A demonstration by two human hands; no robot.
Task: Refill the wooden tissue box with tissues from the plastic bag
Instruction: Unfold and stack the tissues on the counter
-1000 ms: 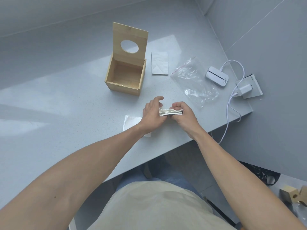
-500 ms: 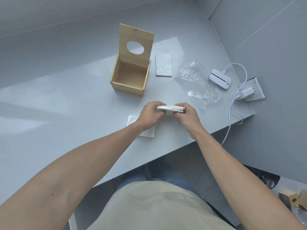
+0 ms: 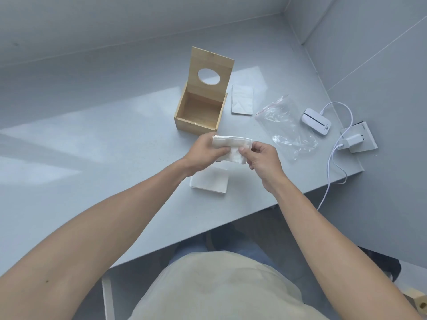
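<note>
The wooden tissue box [image 3: 199,124] stands open on the grey table, its lid with an oval hole upright, its inside bare. Just in front of it, above the table, my left hand [image 3: 204,152] and my right hand [image 3: 260,157] hold a folded stack of white tissues [image 3: 232,146] between them, the left gripping its left end, the right pinching its right lower edge. The clear plastic bag [image 3: 285,125] lies flat and looks empty to the right. One folded tissue [image 3: 210,181] lies under my hands, another folded tissue [image 3: 242,100] beside the box.
A small white device [image 3: 315,121] with a cable, a white charger [image 3: 352,142] and a flat white plate sit at the table's right end. The table's front edge [image 3: 231,225] runs diagonally below my forearms. Grey walls close in behind and right.
The tissue stack has been lifted and tilted so its broad face shows, and it now hangs closer to the box. The view has shifted slightly.
</note>
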